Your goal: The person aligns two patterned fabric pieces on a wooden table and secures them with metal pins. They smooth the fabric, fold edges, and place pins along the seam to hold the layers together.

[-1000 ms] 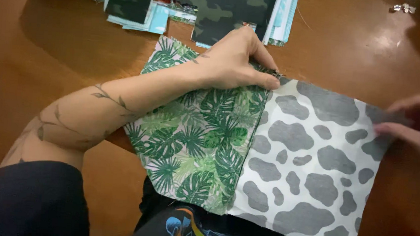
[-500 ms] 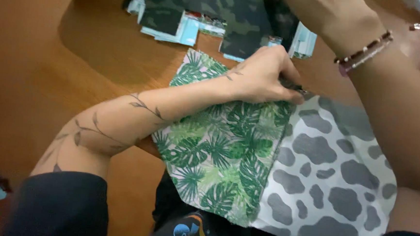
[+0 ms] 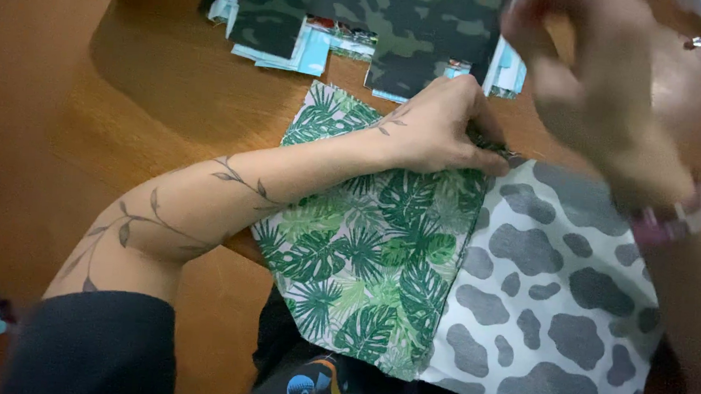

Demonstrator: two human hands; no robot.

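Two joined fabric panels fill the frame's lower centre: our left hand (image 3: pixel 444 130) presses the leaf-print fabric (image 3: pixel 363 255) at its seam with the cow-print fabric (image 3: pixel 556 291), fingers pinched together; our right hand (image 3: pixel 608 99) hovers blurred at upper right, grip unclear.

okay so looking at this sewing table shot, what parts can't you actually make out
- Right hand, head view: motion-blurred and close to the lens, so its grip is unreadable.
- Left hand fingertips: what they pinch at the fabric seam is too small.
- Camouflage fabric: cut off by the top edge.

Leaf cloth (image 3: pixel 362 271) left of spotted cloth (image 3: pixel 555 299) (edges touching).
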